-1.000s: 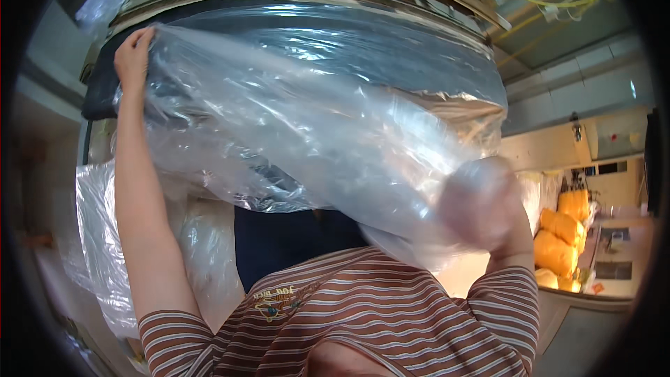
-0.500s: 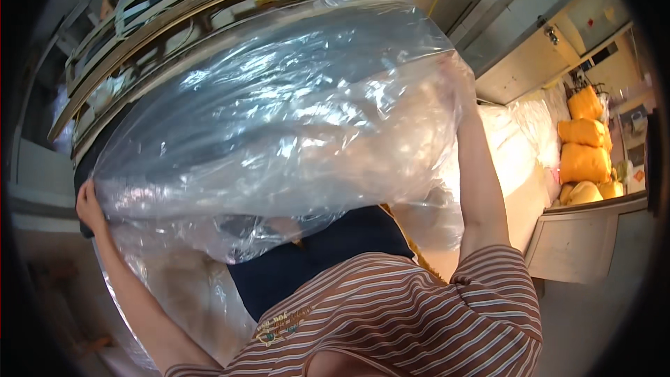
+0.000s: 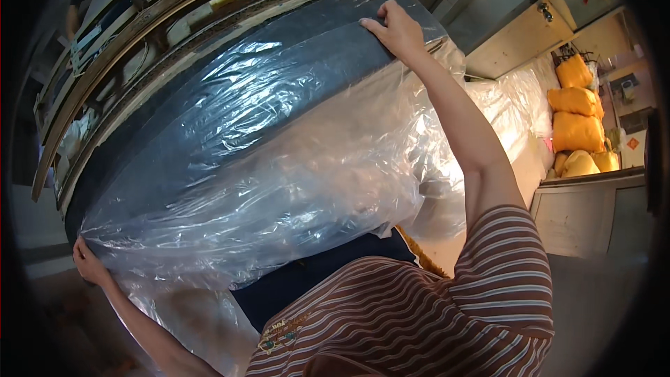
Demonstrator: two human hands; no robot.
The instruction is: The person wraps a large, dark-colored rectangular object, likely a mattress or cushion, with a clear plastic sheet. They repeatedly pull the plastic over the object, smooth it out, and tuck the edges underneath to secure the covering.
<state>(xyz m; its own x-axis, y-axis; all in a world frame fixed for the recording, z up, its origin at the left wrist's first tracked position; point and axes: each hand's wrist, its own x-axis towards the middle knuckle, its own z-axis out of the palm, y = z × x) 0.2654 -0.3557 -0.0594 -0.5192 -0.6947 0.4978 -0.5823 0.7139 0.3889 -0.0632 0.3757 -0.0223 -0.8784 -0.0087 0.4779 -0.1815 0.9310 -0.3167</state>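
A wide clear plastic sheet (image 3: 300,167) is spread over a dark surface (image 3: 77,213) and drapes down its near side toward my body. My left hand (image 3: 89,265) is closed on the sheet at the left end, with folds fanning out from the pinched spot. At the far right, my right hand (image 3: 399,31) has its fingers curled and its thumb toward the left, holding the upper edge of the sheet over the dark surface. The film is shiny and wrinkled, smoother along the far part. What lies under the near folds shows only dimly.
A long wooden frame with rails (image 3: 132,63) runs along the far side, a small yellow object (image 3: 222,0) on it. More clear plastic (image 3: 513,115) lies at the right. Beyond it, yellow bundles (image 3: 578,131) are stacked beside a pale cabinet (image 3: 572,220).
My right hand has moved far and left, bringing the sheet's edge over the dark surface. The film has flattened from its puffed shape. My left hand has dropped slightly, still gripping.
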